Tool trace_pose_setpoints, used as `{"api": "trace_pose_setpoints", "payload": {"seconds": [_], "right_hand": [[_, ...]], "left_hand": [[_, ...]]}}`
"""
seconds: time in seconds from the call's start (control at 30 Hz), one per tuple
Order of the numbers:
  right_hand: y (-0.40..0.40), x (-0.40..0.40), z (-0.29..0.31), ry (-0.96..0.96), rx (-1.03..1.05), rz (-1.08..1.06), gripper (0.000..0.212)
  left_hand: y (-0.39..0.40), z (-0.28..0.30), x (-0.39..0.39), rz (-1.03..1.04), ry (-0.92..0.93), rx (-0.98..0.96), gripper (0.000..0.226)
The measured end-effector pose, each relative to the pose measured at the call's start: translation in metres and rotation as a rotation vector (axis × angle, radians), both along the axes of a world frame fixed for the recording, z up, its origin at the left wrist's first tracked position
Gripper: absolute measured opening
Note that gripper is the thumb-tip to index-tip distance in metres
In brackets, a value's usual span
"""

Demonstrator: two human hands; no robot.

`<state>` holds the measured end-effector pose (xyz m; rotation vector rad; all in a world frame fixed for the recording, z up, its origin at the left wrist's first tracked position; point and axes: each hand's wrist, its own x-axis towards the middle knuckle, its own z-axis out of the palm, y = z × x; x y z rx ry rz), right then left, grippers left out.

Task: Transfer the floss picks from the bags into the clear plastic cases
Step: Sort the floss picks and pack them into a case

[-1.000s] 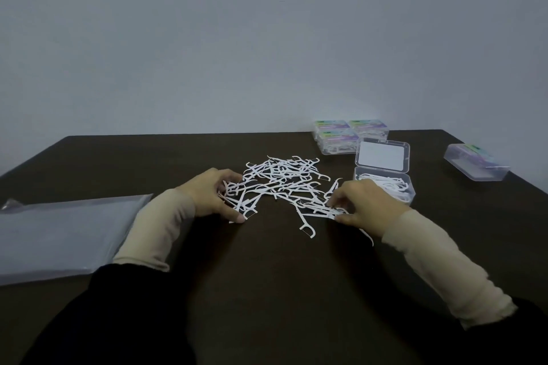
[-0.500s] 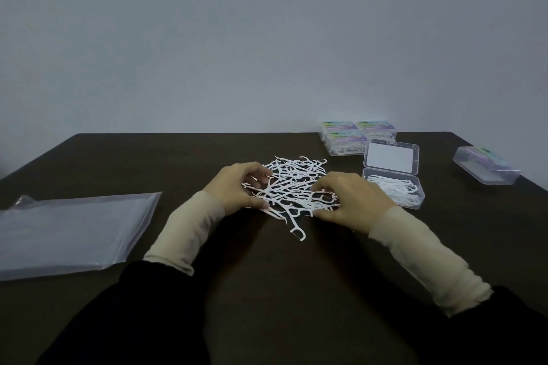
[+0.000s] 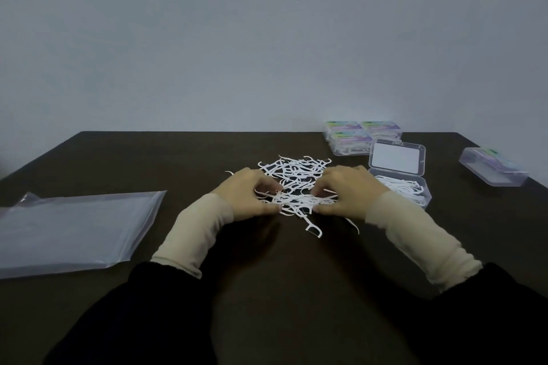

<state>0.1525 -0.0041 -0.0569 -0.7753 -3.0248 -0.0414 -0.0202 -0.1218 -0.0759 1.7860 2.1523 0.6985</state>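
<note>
Both hands are closing inward, left hand [image 3: 246, 194] and right hand [image 3: 347, 191] fingers clamping a bundle of floss picks [image 3: 296, 187]; open case [image 3: 398, 184] at 3 o'clock is sitting part-filled, pile remaining.

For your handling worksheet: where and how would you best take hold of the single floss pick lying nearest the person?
Pinch the floss pick by its straight handle, coming from above. It lies flat and apart from the pile, and its forked head at the near end is wider and holds thread.
</note>
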Motion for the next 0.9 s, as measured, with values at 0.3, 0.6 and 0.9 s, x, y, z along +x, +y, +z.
{"api": "trace_pose_setpoints", "payload": {"seconds": [0.3,0.6,0.9], "right_hand": [[0.006,0.001,-0.001,-0.011,-0.085,-0.028,0.027],[-0.006,-0.002,-0.002,-0.11,0.242,0.012,0.023],[-0.003,0.003,-0.006,0.004,0.351,0.025,0.023]], "left_hand": [[0.005,-0.003,0.003,0.018,0.027,0.033,0.033],[0.009,-0.003,0.01,-0.029,0.287,0.033,0.027],[0.011,-0.004,0.017,-0.076,0.54,0.207,0.017]]}}
